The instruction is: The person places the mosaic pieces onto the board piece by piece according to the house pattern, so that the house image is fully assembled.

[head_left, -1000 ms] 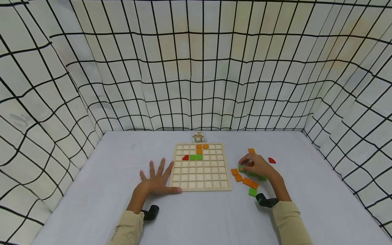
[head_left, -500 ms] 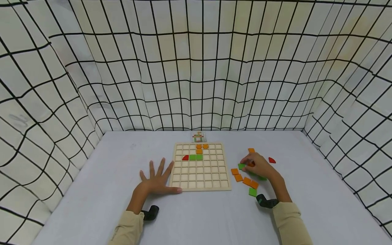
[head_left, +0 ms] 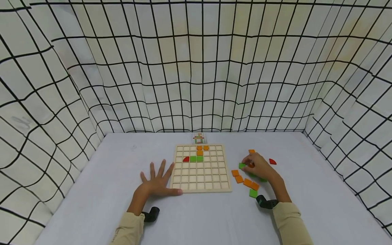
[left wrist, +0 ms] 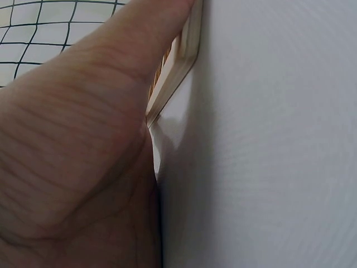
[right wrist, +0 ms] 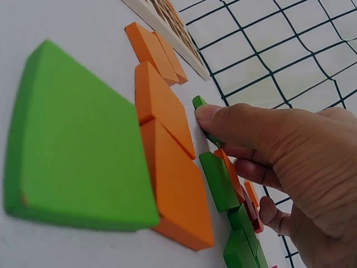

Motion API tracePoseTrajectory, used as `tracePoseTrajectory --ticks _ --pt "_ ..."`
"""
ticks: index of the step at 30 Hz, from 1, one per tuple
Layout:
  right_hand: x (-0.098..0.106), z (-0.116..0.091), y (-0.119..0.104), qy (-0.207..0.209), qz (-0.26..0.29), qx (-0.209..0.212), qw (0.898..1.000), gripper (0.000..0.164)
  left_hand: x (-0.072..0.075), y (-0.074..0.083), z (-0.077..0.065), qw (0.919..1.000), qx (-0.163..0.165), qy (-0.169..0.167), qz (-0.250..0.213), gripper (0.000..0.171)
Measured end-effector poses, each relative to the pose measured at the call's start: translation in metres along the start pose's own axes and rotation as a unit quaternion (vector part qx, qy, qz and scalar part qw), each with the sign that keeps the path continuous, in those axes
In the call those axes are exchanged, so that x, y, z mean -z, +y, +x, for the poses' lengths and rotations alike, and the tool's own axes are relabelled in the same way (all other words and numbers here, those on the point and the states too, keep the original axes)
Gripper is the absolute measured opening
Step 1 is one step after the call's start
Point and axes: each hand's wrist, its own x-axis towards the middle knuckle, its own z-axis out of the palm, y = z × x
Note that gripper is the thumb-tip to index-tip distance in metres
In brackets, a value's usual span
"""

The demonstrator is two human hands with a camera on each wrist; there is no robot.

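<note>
My left hand (head_left: 157, 185) lies spread with straight fingers at the left side of the wooden grid board (head_left: 200, 185). Its thumb rests on the board's front-left corner, and its index fingertip touches the left edge. Over the loose tiles to the right, my right hand (head_left: 258, 166) pinches a green square tile (right wrist: 199, 103) between thumb and fingers, just above or touching the cloth. On the board sit two orange round pieces (head_left: 206, 148), an orange square (head_left: 199, 153), two green squares (head_left: 199, 158) and a red quarter-circle (head_left: 186, 159).
Several orange tiles (head_left: 239, 179) and a green tile (head_left: 253, 193) lie right of the board. More tiles are partly hidden under my right hand. A red quarter-circle piece (head_left: 273, 161) lies farther right. Behind the board is a pattern card (head_left: 199, 137). Netted white walls (head_left: 196, 75) enclose the table.
My right fingertips have shifted slightly right, and more of the green tile shows beside them. My left hand stays in place on the board. The head view has tilted a little.
</note>
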Motion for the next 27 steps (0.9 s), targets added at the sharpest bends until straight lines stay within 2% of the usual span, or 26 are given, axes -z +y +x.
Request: tracePoseTrajectory --ticks 5,9,15,20,27 --pt "-0.002 0.001 -0.004 -0.001 0.024 0.008 1.0 0.023 -0.012 -0.012 0.01 0.9999 0.001 0.001 -0.014 0.127" --pt "-0.005 0.005 -0.007 0.011 0.04 0.036 0.998 0.023 -0.005 -0.008 0.004 0.9999 0.003 -0.008 -0.013 0.128" --pt "-0.008 0.014 -0.016 0.025 0.039 0.078 0.996 0.023 -0.001 -0.005 0.001 1.0 -0.001 -0.002 -0.008 0.124" --pt "-0.013 0.023 -0.023 0.012 0.049 0.075 0.996 0.025 0.007 0.003 -0.004 0.9999 0.004 -0.012 -0.004 0.121" --pt "-0.023 0.036 -0.033 -0.004 0.059 0.072 0.996 0.023 0.005 0.003 -0.002 0.9999 0.01 -0.011 0.007 0.118"
